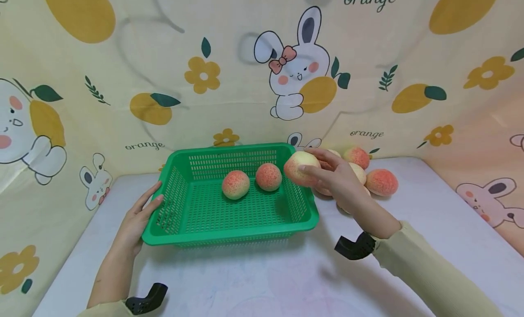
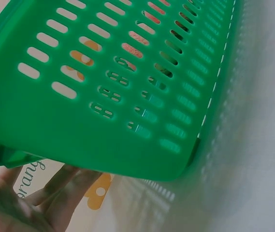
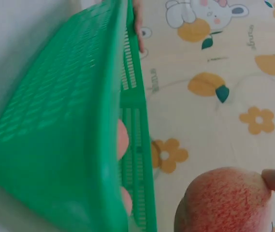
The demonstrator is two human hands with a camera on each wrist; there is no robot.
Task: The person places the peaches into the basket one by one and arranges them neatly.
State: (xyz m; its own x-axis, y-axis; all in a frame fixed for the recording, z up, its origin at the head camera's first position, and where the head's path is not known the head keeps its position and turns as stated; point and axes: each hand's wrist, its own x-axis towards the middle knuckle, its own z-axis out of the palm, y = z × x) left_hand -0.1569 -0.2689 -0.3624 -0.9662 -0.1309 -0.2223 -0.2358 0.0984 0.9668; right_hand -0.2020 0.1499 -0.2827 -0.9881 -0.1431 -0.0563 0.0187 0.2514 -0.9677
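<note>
A green plastic basket (image 1: 229, 237) with slotted walls stands on the table, holding two peaches: one (image 1: 235, 185) near its middle and another (image 1: 268, 177) to the right of that. At its left side, my left hand (image 1: 137, 219) grips the rim between thumb and fingers; in the left wrist view the fingers (image 2: 74, 193) show just past the rim. My right hand (image 1: 337, 176) pinches a pale yellow and pink peach (image 1: 300, 168) at the basket's right rim. In the right wrist view this peach (image 3: 229, 200) is beside the basket wall, a fingertip on it.
Several more peaches lie piled on the table right of the basket, partly hidden behind my right hand; one reddish peach (image 1: 382, 182) is at the pile's right edge. A patterned cloth (image 1: 245, 103) hangs behind the white table (image 1: 245, 280). Black wrist mounts sit on both arms.
</note>
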